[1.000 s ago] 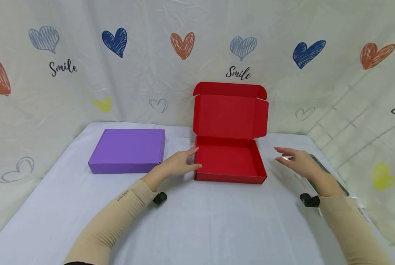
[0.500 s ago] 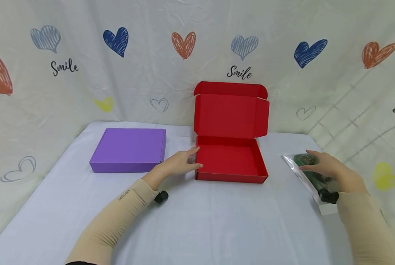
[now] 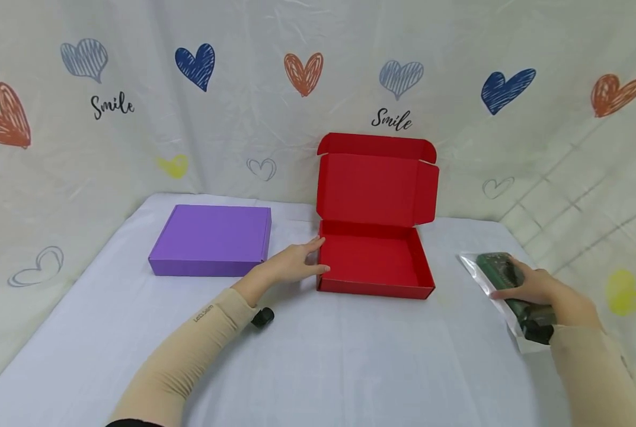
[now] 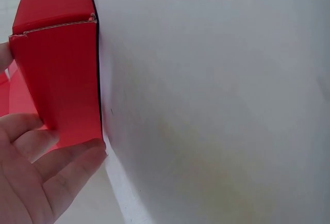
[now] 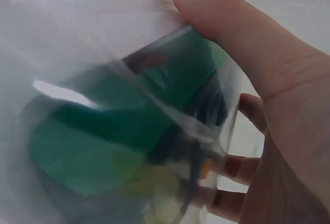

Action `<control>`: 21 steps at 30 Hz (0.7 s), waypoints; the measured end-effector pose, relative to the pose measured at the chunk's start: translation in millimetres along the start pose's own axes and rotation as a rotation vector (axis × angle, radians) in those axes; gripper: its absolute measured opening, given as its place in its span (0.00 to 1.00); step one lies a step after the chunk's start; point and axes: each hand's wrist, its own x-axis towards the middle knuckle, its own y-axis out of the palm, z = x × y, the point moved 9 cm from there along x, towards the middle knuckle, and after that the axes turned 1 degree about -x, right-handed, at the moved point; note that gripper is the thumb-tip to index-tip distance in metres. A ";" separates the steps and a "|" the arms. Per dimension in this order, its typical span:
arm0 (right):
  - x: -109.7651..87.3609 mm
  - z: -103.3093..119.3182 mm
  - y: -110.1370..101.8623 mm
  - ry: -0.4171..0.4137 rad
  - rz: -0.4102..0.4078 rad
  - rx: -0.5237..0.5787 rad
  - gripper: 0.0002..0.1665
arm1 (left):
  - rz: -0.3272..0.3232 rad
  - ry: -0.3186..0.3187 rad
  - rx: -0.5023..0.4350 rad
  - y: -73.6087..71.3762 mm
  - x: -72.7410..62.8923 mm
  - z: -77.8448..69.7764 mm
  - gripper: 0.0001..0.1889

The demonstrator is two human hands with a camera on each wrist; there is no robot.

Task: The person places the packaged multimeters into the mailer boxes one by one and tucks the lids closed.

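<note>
Left hand at the red box, right hand holding a clear bag

At far left on the white surface, a closed purple box lies flat. Between the 2 boxes is the left hand, its fingers and thumb touching the left wall of the red box; its grip is wide, thumb and forefinger spread apart. A black device sits by that wrist. The red box stands open, its lid upright behind the tray. Farther right, well apart from it, the clear bag is at the right side of the surface; whether it is lifted cannot be told. The right grip holds this bag between thumb and fingers. Green contents show through the plastic, with blurred yellow and orange patches in the right wrist view.
</note>
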 end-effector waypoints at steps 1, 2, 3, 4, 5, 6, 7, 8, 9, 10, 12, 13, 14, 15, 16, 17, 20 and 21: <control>-0.7 -0.1 0.6 0.002 0.000 0.002 0.71 | 0.002 0.001 0.001 0.2 0.2 -0.1 0.44; -1.8 -0.1 1.4 0.006 0.002 0.004 0.71 | 0.002 0.001 0.000 0.3 0.4 -0.1 0.44; -2.3 -0.1 1.9 0.005 0.003 0.013 0.71 | 0.003 0.003 -0.001 0.6 0.7 0.1 0.44; -2.9 0.2 2.1 0.004 0.000 0.017 0.70 | 0.004 0.004 -0.002 0.6 0.7 0.0 0.44; -3.2 0.5 1.9 0.002 -0.005 0.020 0.70 | 0.005 0.003 -0.001 0.6 0.6 0.1 0.44; -3.3 0.7 1.5 -0.004 -0.012 0.023 0.69 | 0.005 0.002 -0.003 0.4 0.3 0.1 0.44; -3.5 0.9 1.3 -0.007 -0.019 0.020 0.68 | 0.005 0.001 -0.003 0.5 0.1 0.3 0.44; -2.8 0.8 1.3 -0.015 -0.025 0.021 0.67 | 0.004 0.000 -0.003 0.3 -0.1 0.4 0.44; -2.2 0.3 1.0 -0.018 -0.032 0.017 0.66 | 0.003 0.000 -0.002 0.1 -0.3 0.4 0.44; -1.7 0.0 0.6 -0.023 -0.040 0.010 0.64 | 0.002 -0.001 0.000 -0.3 -0.7 0.2 0.44; -0.2 -1.8 0.4 -0.028 -0.049 0.003 0.63 | 0.000 0.000 0.001 -0.8 -1.1 -0.1 0.44; 0.0 -3.0 0.3 -0.026 -0.053 0.000 0.63 | 0.000 0.002 0.004 -0.8 -0.8 -0.1 0.44; 0.8 -4.1 0.4 -0.029 -0.056 -0.002 0.63 | 0.001 0.004 0.006 -0.6 -0.4 0.0 0.44; 1.0 -5.2 0.4 -0.027 -0.057 -0.005 0.63 | 0.003 0.002 0.007 -0.2 0.0 0.5 0.44; 1.0 -5.9 0.4 -0.029 -0.060 -0.005 0.62 | 0.005 0.001 0.007 0.2 0.5 0.9 0.45; 0.9 -6.5 0.3 -0.031 -0.064 -0.005 0.62 | 0.006 -0.001 0.008 0.6 1.0 1.4 0.45; -0.7 -6.6 -1.7 -0.040 -0.085 -0.007 0.61 | 0.008 -0.006 0.010 1.5 1.7 2.0 0.45; -1.6 -6.6 -2.4 -0.042 -0.092 -0.008 0.60 | 0.007 -0.007 0.010 1.6 1.8 2.0 0.45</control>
